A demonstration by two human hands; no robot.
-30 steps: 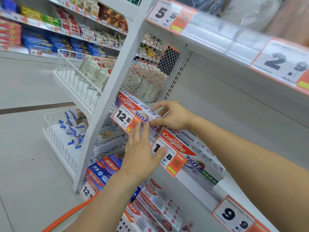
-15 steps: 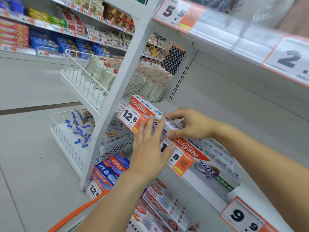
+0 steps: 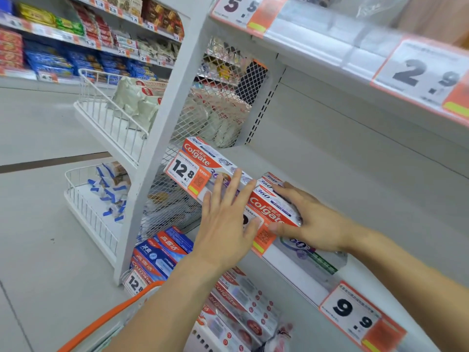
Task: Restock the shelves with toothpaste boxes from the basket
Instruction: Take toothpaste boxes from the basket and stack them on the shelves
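Two hands square boxes mid-frame: left hand [image 3: 226,226] flat, fingers spread; right hand [image 3: 308,222] grips the toothpaste box [image 3: 272,208]. Next, we judge, another from the basket [image 3: 109,317].

The scene is bright and evenly lit, with soft diffuse light that seems to come from overhead. Shadows are faint: a pale one lies under the upper shelf [image 3: 330,29] on the back panel, and a soft one under the hands on the toothpaste boxes [image 3: 269,207]. Mild glare washes the clear strip along the shelf edge. The wide lens bends straight lines, so the white upright post [image 3: 162,153] leans and the shelves fan outward toward the edges. The price tags [image 3: 421,74] at the right and the far aisle goods [image 3: 50,57] look smeared and soft.
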